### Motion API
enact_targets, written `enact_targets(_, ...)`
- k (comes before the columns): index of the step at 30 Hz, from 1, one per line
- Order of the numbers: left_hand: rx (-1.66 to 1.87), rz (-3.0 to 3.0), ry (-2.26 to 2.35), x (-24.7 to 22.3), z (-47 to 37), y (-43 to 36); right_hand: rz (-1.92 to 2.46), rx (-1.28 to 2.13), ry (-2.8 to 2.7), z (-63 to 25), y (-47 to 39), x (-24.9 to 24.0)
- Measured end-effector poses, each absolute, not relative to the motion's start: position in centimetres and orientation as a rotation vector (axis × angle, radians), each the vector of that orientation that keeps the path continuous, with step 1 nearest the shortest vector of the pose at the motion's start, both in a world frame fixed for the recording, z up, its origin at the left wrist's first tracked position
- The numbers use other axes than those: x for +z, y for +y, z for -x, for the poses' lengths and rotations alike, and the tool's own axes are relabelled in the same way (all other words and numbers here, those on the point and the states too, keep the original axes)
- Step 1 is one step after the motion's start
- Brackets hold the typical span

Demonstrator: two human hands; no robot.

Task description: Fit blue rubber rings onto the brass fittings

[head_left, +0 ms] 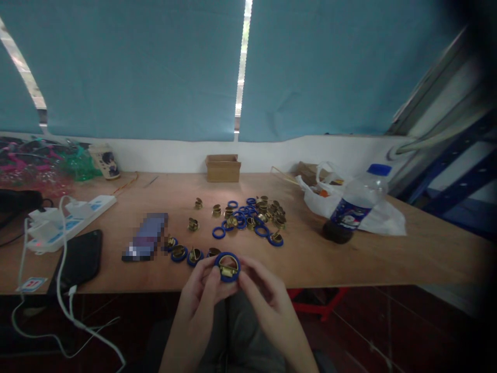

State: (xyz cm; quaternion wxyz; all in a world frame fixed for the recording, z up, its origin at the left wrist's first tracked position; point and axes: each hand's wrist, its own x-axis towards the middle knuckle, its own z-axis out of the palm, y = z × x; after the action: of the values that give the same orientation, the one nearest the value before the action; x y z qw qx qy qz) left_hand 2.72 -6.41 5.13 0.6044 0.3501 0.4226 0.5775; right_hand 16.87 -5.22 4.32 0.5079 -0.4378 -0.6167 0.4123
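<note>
Blue ring with a brass clasp set inside it, held up face-on to the wearer at the front edge of the desk. Head view only. Both hands closed on it: left hand pinching its left side, thumb in front, fingers curled behind; right hand bearing on the right side, thumb tip near the lower rim. Forearms rise from the bottom of the view and slant inward, wrists short of the desk edge. Main risk, my reading: with the piece so near the edge, a slack or uneven pinch could let it slip toward the lap or floor. Pressing harder with one thumb might twist the clasp or pop it from the ring. Second risk: row of ringed pieces lies just beyond the left hand, near the front edge; a careless knuckle could scatter it. Loose rings and brass pieces farther back, mid-desk; bottle toward the right end, phone left of the row.
</note>
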Motion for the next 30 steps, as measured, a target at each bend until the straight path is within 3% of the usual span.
enact_targets(19,1.227,-1.305,1.081,5.39,-2.83,-6.25,1.139,0.856,-1.493,-16.97,-5.24,3.80)
enact_targets(30,1.257,-1.176,0.992,5.17,-2.48,-6.36,1.110,0.879,-1.537,-17.07,-5.37,4.27)
